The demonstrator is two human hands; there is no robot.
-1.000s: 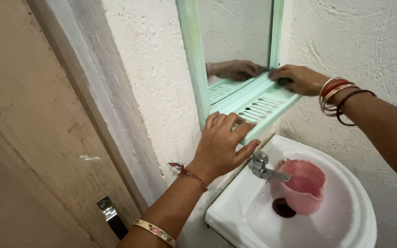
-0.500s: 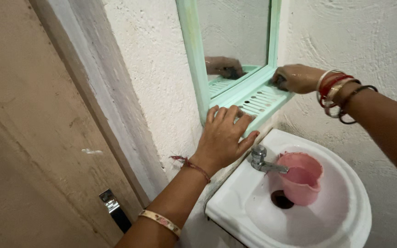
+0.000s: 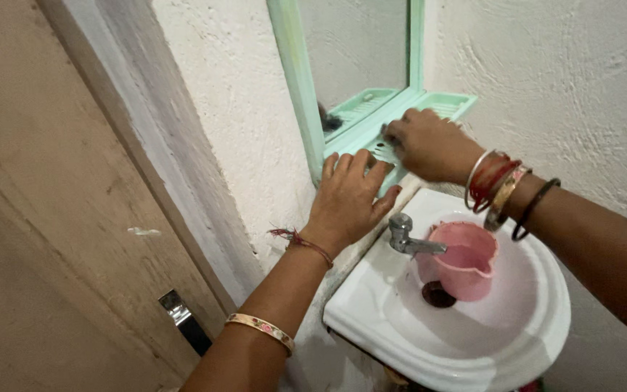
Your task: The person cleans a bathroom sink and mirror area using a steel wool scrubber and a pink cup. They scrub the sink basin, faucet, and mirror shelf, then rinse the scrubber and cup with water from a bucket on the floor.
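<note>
- My left hand [image 3: 346, 199] lies flat against the wall, just under the lower left corner of the mirror frame [image 3: 295, 80]; fingers [image 3: 342, 165] stretched out and slightly spread, tips touching the front edge of the shelf [image 3: 440, 105], gripping nothing.
- My right hand [image 3: 429, 145] sits on the shelf near its left end, fingers curled and bunched over the slotted part. Cannot tell if they pinch anything; the knuckles hide it.
- Shelf is pale green plastic, slotted, fixed along the bottom edge of the mirror [image 3: 357, 51]; its right end pokes out clear past my right hand.
- Mirror shows the shelf's reflection and a dark bit of my hand at the lower left.
- Right wrist: stack of bangles [image 3: 498, 185], red, silver, gold, plus one dark. Left wrist: red thread [image 3: 299, 239]; a gold bangle [image 3: 259, 330] further up the forearm.
- Below the shelf, a white sink [image 3: 517, 327] mounted on the wall; metal tap [image 3: 408, 236] at its back left edge, just beside my left hand.
- Pink jug [image 3: 466, 265] stands in the basin right under the tap spout, next to the dark drain [image 3: 437, 294].
- Wooden door [image 3: 45, 239] along the left, metal latch [image 3: 183, 319] near its lower edge.
- Walls are rough white plaster.
</note>
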